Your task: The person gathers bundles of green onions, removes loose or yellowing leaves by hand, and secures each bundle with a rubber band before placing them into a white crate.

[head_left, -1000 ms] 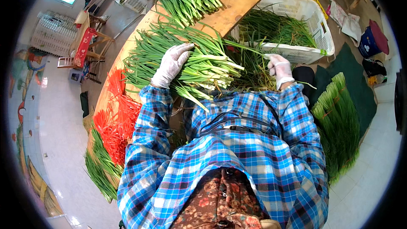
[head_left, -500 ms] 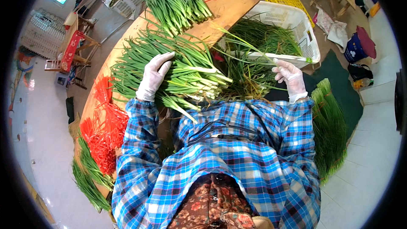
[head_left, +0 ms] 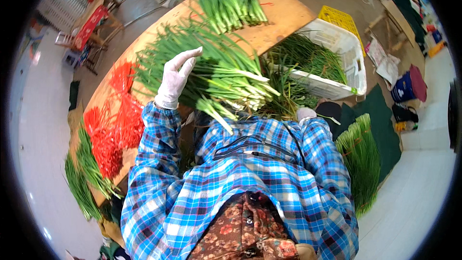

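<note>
We see the near pile of green stalks [head_left: 216, 79] lying on the bench [head_left: 284, 12], its pale root ends turned toward the wearer's right, an arrangement that we judge keeps single stems within easy reach. The left hand [head_left: 173, 79], gloved, stands raised at the pile's left side, thumb and forefinger apart with nothing visible between them. Of the right hand [head_left: 306, 113] we see only a scrap of glove beyond the sleeve [head_left: 325, 144], so we cannot tell whether it holds anything. Tangled loose leaves [head_left: 291, 94] lie beside the white crate [head_left: 359, 60], probably set close to shorten the reach. A neater bundle [head_left: 231, 5] occupies the bench's far part, apparently kept separate; red strips [head_left: 120, 130] lie left.
</note>
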The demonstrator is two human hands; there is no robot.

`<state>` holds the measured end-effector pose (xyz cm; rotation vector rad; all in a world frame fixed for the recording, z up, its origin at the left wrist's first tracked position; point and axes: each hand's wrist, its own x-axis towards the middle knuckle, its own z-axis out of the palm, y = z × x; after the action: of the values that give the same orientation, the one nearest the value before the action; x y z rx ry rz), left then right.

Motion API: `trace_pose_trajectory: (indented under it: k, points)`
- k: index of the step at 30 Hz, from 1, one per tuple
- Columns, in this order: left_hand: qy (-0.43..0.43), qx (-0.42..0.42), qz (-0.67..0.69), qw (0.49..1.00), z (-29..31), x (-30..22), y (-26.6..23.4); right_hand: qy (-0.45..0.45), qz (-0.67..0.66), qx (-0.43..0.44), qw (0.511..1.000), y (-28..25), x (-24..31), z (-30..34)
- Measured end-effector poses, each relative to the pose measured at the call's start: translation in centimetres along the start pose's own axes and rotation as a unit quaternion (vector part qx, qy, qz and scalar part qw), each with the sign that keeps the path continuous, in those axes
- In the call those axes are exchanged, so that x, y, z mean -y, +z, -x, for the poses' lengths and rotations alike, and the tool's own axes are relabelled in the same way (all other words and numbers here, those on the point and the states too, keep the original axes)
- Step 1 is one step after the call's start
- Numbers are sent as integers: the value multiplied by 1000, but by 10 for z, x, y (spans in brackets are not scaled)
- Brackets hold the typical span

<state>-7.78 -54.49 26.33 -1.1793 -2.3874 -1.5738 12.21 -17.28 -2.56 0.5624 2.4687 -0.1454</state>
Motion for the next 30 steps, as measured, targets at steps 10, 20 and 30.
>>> trace_pose_trajectory:
  k: [10, 20, 30]
  points:
    - [-290, -38, 134, 947, 118, -12, -26, -256, -287, -274, 881, -182, 65, 88]
    - [-476, -44, 292, 828, 117, -18, 49, -356, -118, -372, 849, -236, 148, 168]
    - [-464, -84, 436, 766, 137, -9, 78, -376, -53, -521, 765, -252, 166, 186]
